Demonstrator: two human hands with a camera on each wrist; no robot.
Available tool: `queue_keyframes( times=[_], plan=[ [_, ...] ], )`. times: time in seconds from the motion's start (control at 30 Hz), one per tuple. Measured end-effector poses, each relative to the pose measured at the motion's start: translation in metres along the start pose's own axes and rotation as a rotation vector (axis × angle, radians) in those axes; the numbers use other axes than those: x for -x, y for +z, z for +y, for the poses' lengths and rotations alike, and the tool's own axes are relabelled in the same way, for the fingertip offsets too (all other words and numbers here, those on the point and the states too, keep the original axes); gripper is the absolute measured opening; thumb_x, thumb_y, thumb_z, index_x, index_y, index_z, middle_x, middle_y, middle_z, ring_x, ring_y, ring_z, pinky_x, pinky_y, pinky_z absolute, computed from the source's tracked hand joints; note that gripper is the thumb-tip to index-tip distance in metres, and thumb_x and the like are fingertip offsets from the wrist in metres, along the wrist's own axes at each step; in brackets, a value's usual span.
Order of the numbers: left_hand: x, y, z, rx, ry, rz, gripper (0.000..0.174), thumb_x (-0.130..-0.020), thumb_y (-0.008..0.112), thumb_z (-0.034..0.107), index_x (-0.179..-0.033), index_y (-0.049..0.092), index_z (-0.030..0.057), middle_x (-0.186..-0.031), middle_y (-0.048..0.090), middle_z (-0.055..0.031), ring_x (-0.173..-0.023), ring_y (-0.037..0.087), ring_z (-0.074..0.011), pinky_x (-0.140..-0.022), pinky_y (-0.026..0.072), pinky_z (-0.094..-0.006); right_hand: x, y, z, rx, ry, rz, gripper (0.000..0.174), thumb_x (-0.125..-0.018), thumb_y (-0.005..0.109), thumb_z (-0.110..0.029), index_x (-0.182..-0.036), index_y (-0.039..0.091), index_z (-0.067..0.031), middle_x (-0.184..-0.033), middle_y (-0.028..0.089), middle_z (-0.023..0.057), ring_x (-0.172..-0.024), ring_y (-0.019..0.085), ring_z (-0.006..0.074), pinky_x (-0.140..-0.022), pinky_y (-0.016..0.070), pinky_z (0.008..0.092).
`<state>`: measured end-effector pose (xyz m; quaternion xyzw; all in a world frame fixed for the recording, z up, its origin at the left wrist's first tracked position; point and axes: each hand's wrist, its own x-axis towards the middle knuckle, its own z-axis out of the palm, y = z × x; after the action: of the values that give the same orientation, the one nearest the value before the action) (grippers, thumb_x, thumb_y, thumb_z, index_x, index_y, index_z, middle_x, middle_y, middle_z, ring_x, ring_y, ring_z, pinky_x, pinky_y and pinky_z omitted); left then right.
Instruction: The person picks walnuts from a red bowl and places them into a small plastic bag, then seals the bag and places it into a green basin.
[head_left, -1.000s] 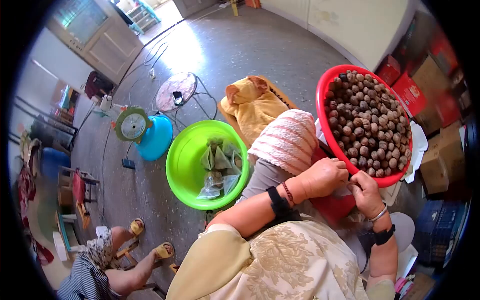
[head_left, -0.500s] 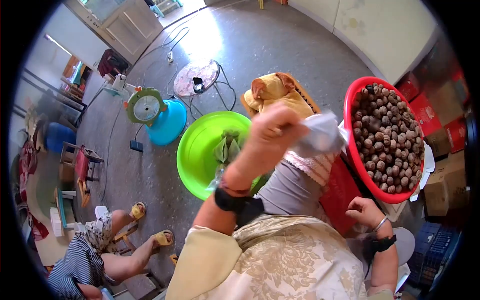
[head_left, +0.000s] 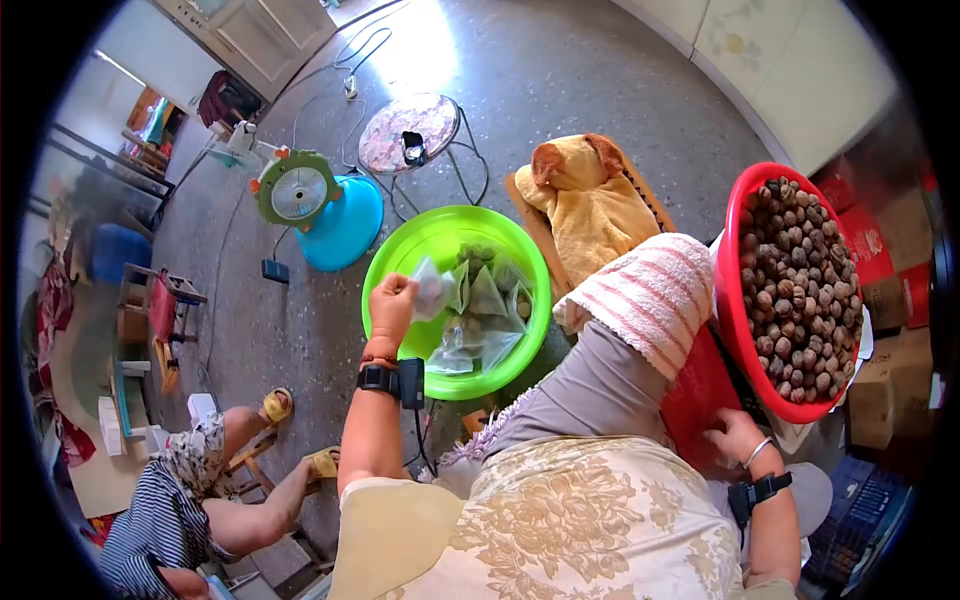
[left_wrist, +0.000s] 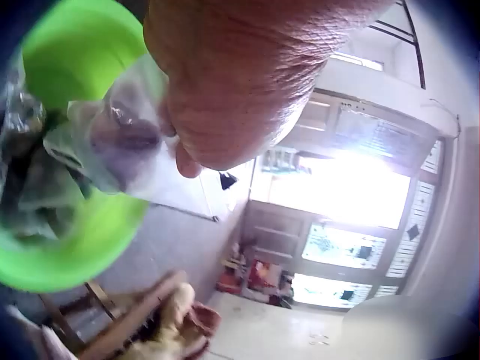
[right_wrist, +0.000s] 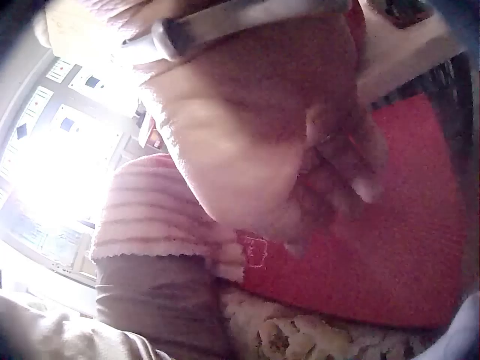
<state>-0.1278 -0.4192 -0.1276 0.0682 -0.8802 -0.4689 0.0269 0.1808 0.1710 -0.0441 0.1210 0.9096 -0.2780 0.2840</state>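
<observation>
My left hand (head_left: 390, 305) pinches the gathered top of a small clear plastic bag (head_left: 430, 288) at the left side of the green basin (head_left: 383, 240). In the left wrist view, brownish contents show through the bag (left_wrist: 124, 142). Several filled clear bags (head_left: 485, 295) lie in the basin, with walnuts visible through the plastic. My right hand (head_left: 738, 437) is low over a red sheet (head_left: 690, 395) beside my knee, its fingers loosely bent and nothing seen in them. Ahead of it stands a red basin (head_left: 738, 205) heaped with walnuts (head_left: 800, 290).
A pink-striped towel (head_left: 650, 300) covers my knee. Beyond it, a yellow cloth (head_left: 590, 220) lies on a wooden seat. A fan (head_left: 298, 190) with a blue base and a round stool (head_left: 408, 130) stand past the green basin. Another person's legs (head_left: 245, 510) are at left; cardboard boxes (head_left: 895, 385) stand at right.
My left hand has swung from beside the walnut basin leftward to the green basin, carrying the plastic bag. My right hand, earlier close to the left at the red rim, has dropped toward the red sheet.
</observation>
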Motion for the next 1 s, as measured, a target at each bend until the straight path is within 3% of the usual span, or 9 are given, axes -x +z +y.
queue_keyframes(
  times=[0.1,0.33,0.5,0.57,0.63,0.7,0.8,0.87,1.0],
  plan=[
    [-0.006,-0.002,-0.061,-0.16,-0.041,0.03,0.018,-0.085,0.078,0.018,-0.087,0.069,0.0031,-0.077,0.07,-0.011,-0.071,0.066,-0.0194,-0.067,0.0519,-0.0354,-0.005,0.004,0.003,-0.009,0.026,-0.014,0.031,-0.082,0.074,-0.022,-0.103,0.071,0.0007,-0.099,0.071,0.0255,-0.094,0.069,0.0409,-0.085,0.055,0.0436],
    [-0.009,-0.011,-0.117,-0.318,-0.067,0.028,0.013,-0.086,0.075,0.016,-0.088,0.066,0.0059,-0.081,0.07,-0.0176,-0.076,0.067,-0.0348,-0.07,0.0525,-0.0415,-0.008,0.005,0.007,0.024,0.194,-0.031,0.031,-0.083,0.074,-0.02,-0.107,0.071,0.0001,-0.104,0.072,0.0245,-0.097,0.07,0.0394,-0.087,0.0555,0.0433],
    [0.005,0.012,-0.128,-0.321,-0.082,0.124,0.013,-0.088,0.071,0.013,-0.085,0.064,0.0035,-0.081,0.067,-0.0193,-0.076,0.065,-0.0334,-0.07,0.0507,-0.0413,-0.008,0.012,0.023,-0.003,0.261,-0.015,0.034,-0.083,0.073,-0.021,-0.109,0.071,0.0007,-0.108,0.071,0.0262,-0.103,0.068,0.0423,-0.092,0.0537,0.0452],
    [0.015,0.027,-0.14,-0.508,0.271,0.173,0.008,-0.087,0.065,0.006,-0.081,0.06,0.0032,-0.08,0.063,-0.0217,-0.076,0.061,-0.039,-0.068,0.0479,-0.0453,-0.008,0.02,0.037,0.006,0.297,-0.005,0.033,-0.083,0.073,-0.022,-0.108,0.071,-0.0001,-0.108,0.07,0.0262,-0.104,0.067,0.0438,-0.092,0.0536,0.0467],
    [0.033,0.045,-0.156,-0.482,0.206,-0.014,0.006,-0.085,0.056,0.0,-0.08,0.06,0.003,-0.081,0.064,-0.0239,-0.078,0.06,-0.0457,-0.069,0.0468,-0.0523,-0.007,0.018,0.033,0.021,0.283,0.003,0.032,-0.083,0.073,-0.022,-0.107,0.071,-0.0006,-0.108,0.07,0.0264,-0.104,0.066,0.0446,-0.091,0.0536,0.0475],
    [0.05,0.068,-0.199,-0.815,0.011,-0.385,0.016,-0.088,0.055,0.005,-0.093,0.07,0.0057,-0.09,0.07,-0.0257,-0.085,0.067,-0.0462,-0.081,0.0556,-0.0524,-0.007,0.017,0.024,0.033,0.269,0.012,0.032,-0.083,0.073,-0.022,-0.107,0.071,-0.0012,-0.108,0.07,0.0265,-0.104,0.066,0.0454,-0.091,0.0537,0.0484],
    [0.057,0.076,-0.191,-0.804,-0.106,-0.425,0.018,-0.088,0.058,0.01,-0.101,0.071,0.0068,-0.096,0.071,-0.0251,-0.095,0.068,-0.0452,-0.087,0.0557,-0.0514,-0.003,0.012,0.018,0.104,0.295,0.02,0.03,-0.083,0.072,-0.024,-0.104,0.072,-0.0021,-0.107,0.07,0.0265,-0.103,0.066,0.0457,-0.09,0.0539,0.0492],
    [0.056,0.075,-0.175,-0.847,-0.164,-0.463,0.02,-0.09,0.064,0.019,-0.103,0.07,0.0043,-0.114,0.069,-0.0216,-0.111,0.063,-0.0419,-0.094,0.0536,-0.0503,-0.002,0.019,0.027,0.093,0.278,0.032,0.031,-0.083,0.071,-0.024,-0.104,0.071,-0.0009,-0.106,0.07,0.0272,-0.101,0.067,0.0446,-0.089,0.0541,0.0495],
    [0.049,0.084,-0.239,-0.73,-0.045,-0.477,0.03,-0.079,0.073,0.02,-0.1,0.067,-0.0006,-0.107,0.066,-0.0273,-0.104,0.062,-0.0467,-0.092,0.052,-0.0521,-0.003,0.024,0.033,0.119,0.293,-0.034,0.033,-0.084,0.067,-0.023,-0.107,0.07,0.0004,-0.104,0.07,0.0276,-0.098,0.068,0.0434,-0.087,0.0547,0.0502]
  ],
)
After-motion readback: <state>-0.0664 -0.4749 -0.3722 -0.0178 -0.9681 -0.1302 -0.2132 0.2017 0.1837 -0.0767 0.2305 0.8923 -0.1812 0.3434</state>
